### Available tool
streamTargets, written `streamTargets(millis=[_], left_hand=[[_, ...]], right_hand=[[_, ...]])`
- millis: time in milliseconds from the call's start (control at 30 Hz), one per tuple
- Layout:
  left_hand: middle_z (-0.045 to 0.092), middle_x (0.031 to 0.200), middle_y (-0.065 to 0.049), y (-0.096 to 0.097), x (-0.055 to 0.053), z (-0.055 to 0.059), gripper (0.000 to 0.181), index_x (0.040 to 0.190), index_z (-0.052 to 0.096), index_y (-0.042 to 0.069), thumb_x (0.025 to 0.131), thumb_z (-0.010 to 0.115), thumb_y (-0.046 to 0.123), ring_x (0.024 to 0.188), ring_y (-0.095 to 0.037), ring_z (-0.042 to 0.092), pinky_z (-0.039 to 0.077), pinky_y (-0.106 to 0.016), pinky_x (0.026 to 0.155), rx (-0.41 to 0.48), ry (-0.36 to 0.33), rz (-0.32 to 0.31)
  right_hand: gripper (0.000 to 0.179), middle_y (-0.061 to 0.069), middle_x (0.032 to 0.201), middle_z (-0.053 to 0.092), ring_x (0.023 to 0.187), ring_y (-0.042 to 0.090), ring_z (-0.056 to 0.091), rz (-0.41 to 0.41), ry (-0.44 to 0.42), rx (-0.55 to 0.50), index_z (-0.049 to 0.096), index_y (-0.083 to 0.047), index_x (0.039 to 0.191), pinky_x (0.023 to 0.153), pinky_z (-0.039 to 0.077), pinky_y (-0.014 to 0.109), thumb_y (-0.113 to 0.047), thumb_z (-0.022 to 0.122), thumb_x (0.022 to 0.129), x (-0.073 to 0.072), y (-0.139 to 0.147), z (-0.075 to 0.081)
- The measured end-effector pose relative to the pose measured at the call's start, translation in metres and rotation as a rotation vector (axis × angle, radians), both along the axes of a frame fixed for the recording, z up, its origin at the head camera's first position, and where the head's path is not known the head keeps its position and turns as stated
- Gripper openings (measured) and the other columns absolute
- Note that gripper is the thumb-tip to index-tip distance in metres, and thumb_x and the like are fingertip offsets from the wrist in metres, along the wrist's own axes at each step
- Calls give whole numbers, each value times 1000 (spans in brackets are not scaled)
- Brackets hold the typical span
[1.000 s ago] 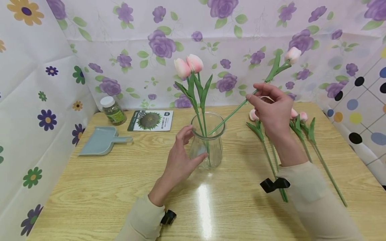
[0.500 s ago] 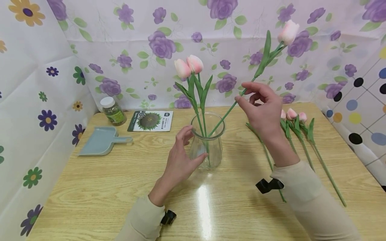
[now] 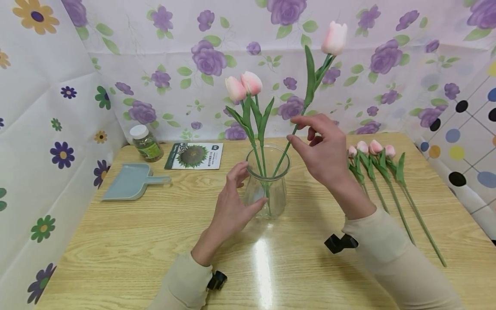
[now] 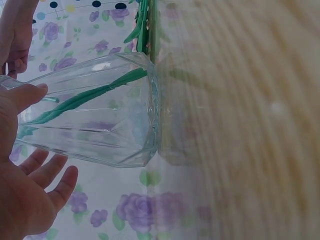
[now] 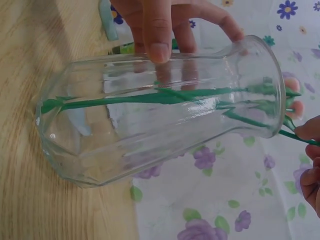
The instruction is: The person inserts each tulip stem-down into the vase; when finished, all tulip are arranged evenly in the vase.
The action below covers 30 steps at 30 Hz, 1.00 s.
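Observation:
A clear glass vase (image 3: 278, 196) stands upright on the wooden table, two pale pink tulips (image 3: 252, 83) leaning in it. My left hand (image 3: 230, 206) cups its left side; the thumb (image 4: 30, 94) lies against the glass in the left wrist view. Between thumb and index finger, my right hand (image 3: 323, 150) pinches the stem of a third tulip (image 3: 335, 38), its bloom raised high at the right. That stem's lower end is just inside the vase mouth, below the rim (image 5: 272, 65) in the right wrist view.
Several more tulips (image 3: 389, 176) lie on the table at the right, partly behind the right forearm. At the left are a light blue dustpan (image 3: 129, 183), a white-capped jar (image 3: 145, 144) and a sunflower seed packet (image 3: 195, 156). Flowered curtain (image 3: 162, 112) hangs behind the table.
My right hand has moved left with the held tulip, which now stands steeper and closer to the other two. The left hand has stayed at the vase.

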State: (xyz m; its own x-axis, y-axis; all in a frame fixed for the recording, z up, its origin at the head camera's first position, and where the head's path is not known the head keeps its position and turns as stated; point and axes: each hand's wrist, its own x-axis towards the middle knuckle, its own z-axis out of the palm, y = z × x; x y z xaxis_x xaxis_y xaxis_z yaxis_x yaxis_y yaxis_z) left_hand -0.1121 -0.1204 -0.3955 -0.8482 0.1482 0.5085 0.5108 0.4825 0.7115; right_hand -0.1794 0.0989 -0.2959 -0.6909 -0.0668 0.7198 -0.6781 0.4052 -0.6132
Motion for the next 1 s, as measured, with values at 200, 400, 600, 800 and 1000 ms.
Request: streamTargets(millis=[200,400,600,800,1000], left_hand=[[57,146,-21,0,0,0,102,154,24,16,79,93,6,132,-39,63,57,-58,101,0,11,-1],[58,145,-21,0,0,1,102,154,24,16,79,93,7,131,-38,63,57,-58,101,-5,22,0],[57,146,-17,0,-1,-1,103,155,24,17,79,93,7,132,-37,62,56,-56,102,-15,9,-2],[57,147,-16,-1,-2,-2,102,154,24,17,80,93,7,132,-36,62,56,-56,102,-16,8,-1],[57,146,-16,-1,-2,-1,102,154,24,17,80,92,7,132,-36,62,56,-56,102,-17,5,3]], right_hand=[[28,16,99,71,74,20,44,4,-6,63,79,-4,114,61,40,15,1,83,87,2,-4,-4],[27,14,97,71,73,19,44,6,-12,107,79,-4,113,63,40,17,1,84,87,2,-7,-7],[28,13,97,71,74,19,45,12,-47,133,80,-5,113,65,41,19,1,84,87,3,-9,-9],[28,12,97,72,73,22,49,30,-59,159,80,-5,113,66,41,22,0,85,86,4,-9,-9],[26,10,97,73,72,22,49,64,-55,200,80,-6,111,66,40,27,0,85,86,3,-11,-8]])
